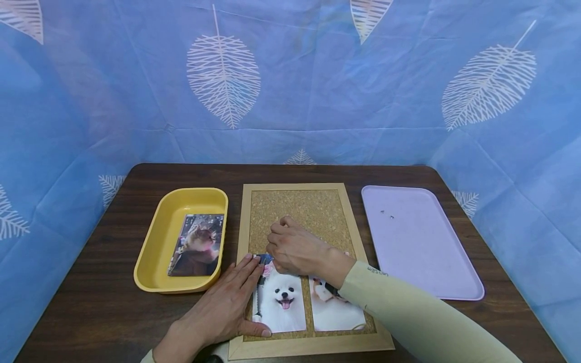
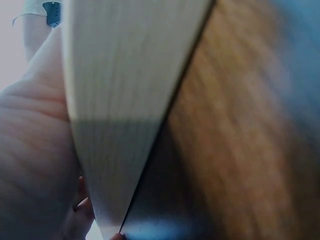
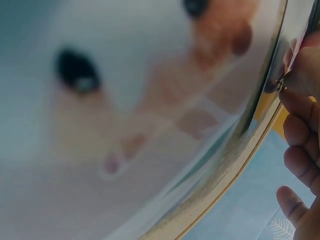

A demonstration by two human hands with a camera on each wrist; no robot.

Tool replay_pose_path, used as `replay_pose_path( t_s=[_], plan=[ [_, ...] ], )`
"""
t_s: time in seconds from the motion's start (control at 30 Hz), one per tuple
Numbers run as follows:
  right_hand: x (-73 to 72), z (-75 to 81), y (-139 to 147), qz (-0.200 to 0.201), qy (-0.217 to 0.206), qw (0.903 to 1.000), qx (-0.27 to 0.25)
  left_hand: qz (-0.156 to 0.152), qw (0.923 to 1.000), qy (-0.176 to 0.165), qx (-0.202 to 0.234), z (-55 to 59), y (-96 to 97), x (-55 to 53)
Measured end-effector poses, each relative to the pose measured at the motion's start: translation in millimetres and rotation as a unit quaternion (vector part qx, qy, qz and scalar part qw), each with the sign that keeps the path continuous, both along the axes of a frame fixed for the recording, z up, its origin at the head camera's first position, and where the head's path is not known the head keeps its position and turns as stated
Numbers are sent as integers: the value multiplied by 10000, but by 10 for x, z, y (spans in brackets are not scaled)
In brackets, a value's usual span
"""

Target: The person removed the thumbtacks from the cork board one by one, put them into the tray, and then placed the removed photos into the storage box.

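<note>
A wood-framed cork board (image 1: 299,206) lies on the table with a white fluffy dog photo (image 1: 282,312) on its lower left. Beside that is a second animal photo (image 1: 336,317), partly covered by the right forearm and filling much of the right wrist view. My left hand (image 1: 224,305) rests spread along the dog photo's left edge and the wooden frame (image 2: 120,75). At the top of the dog photo, my right hand (image 1: 297,247) pinches a small metallic pin (image 3: 280,85) between thumb and forefinger. Its point is hidden in the head view.
On the left stands a yellow tray (image 1: 150,242) holding a cat photo (image 1: 199,247). A lilac tray (image 1: 426,247) at the right carries a few tiny metallic pins (image 1: 392,217). A dark object (image 1: 213,359) shows at the front edge, below the left hand.
</note>
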State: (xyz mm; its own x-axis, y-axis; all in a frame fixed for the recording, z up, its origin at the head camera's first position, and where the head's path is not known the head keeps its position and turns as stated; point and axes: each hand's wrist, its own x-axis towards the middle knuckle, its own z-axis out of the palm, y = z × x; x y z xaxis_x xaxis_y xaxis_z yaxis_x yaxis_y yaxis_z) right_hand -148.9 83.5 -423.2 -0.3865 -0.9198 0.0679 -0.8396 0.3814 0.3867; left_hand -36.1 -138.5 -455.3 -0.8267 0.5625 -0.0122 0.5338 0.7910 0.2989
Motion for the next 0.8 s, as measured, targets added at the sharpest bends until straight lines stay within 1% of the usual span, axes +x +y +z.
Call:
replay_pose_path(
  t_s=[0.17, 0.37, 0.8],
  plan=[
    [-7, -6, 8, 44, 16, 10000, -74, 5, 10000, -13, 9, -1, -4, 0],
    [-11, -14, 10, 32, -60, 9999, -104, 20, 10000, -85, 34, 2, -4, -4],
    [-3, 4, -3, 10, -22, 10000, 38, 14, 9998, -201, 85, 8, -6, -14]
  ],
)
